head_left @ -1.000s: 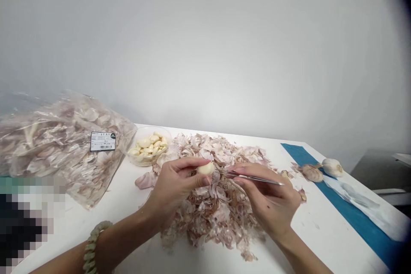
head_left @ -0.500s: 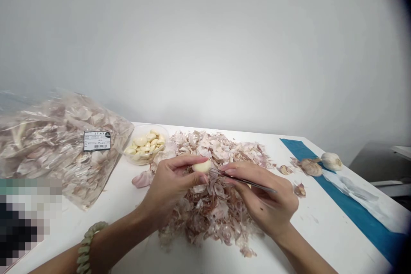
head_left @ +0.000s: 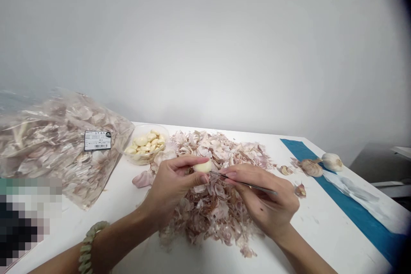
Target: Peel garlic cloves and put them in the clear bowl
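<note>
Left hand [head_left: 170,190]: our fingers [head_left: 184,162] grip a peeled garlic clove [head_left: 202,167].
Right hand [head_left: 261,201]: our fingers [head_left: 233,171] pinch tweezers [head_left: 257,186].
Risk: a slip could gouge the clove.

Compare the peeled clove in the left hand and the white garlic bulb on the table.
The clove is bare and pale; the bulb has white papery skin. The clove is smaller than the bulb. The left hand holds the clove; the bulb rests on the table. Both are garlic.

- Indoor work room, likely food preparation; exact kind unclear
- Bare white wall [head_left: 205,51] filling the upper frame
- White table [head_left: 321,227] holding a heap of garlic skins [head_left: 208,222]
- Labelled plastic bag [head_left: 64,158] at left
</note>
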### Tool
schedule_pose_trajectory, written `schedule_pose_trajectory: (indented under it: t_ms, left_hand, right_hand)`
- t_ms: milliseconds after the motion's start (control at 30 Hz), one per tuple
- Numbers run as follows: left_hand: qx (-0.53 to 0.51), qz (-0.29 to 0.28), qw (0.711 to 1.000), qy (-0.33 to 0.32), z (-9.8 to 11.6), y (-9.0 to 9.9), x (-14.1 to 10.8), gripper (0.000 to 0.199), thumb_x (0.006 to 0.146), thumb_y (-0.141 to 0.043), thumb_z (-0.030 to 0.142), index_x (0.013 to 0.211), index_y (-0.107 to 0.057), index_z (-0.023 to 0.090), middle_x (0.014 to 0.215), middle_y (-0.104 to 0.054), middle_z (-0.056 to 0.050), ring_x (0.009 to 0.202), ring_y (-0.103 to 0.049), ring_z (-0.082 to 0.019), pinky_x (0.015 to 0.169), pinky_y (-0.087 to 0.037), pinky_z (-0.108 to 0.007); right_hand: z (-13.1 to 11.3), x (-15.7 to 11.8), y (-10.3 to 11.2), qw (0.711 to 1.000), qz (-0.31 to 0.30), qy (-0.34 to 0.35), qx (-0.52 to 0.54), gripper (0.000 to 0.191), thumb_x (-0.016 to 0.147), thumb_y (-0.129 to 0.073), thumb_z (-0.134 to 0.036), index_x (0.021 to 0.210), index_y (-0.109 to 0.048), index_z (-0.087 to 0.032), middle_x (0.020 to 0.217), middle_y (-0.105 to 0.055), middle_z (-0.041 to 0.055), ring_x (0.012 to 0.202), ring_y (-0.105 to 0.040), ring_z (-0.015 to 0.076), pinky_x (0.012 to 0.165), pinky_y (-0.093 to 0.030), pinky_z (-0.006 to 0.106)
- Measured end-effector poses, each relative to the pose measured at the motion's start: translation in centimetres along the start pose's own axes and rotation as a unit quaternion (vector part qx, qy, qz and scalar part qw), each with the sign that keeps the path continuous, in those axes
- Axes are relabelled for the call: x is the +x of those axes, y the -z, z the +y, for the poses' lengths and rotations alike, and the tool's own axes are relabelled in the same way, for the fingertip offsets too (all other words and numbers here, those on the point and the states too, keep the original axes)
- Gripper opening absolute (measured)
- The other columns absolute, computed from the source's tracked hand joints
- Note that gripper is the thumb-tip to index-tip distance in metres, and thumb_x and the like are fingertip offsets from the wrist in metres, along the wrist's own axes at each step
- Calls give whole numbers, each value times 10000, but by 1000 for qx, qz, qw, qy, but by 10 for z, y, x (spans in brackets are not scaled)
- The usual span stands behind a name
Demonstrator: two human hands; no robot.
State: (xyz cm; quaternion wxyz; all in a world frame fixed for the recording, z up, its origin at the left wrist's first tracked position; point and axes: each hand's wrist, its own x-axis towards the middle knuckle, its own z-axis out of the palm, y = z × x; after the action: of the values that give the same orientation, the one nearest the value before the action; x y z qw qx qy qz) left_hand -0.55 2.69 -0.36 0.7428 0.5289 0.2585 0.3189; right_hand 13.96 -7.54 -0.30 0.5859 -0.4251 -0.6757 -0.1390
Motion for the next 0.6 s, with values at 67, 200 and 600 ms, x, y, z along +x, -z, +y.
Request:
schedule_pose_trajectory:
  t_ms: [67,200,600]
  left_hand:
    - [-7,3,1000,2,0,0,0,246,593,-809,200,831,-748,213,819,-715,-26,784,-629,-136,753,-488,-239]
    - [-18,5,1000,10,1,0,0,277,587,-816,231,852,-745,201,782,-724,-35,774,-636,-150,769,-488,-266]
    - [-69,-31,994,79,2,-4,0,243,780,-670,325,994,-711,218,1032,-709,-43,1031,-602,-147,965,-416,-232]
  right_hand:
    - [0,0,0,1000,0,1,4,377,716,-633,49,984,-668,-214,832,-731,16,776,-696,156,683,-600,297]
    - [-1,1,0,1000,-2,-3,13,385,716,-625,57,986,-668,-214,841,-731,20,774,-697,161,673,-601,301]
    - [-1,1,0,1000,2,1,6,399,707,-621,74,982,-664,-212,852,-728,21,765,-694,156,662,-602,290]
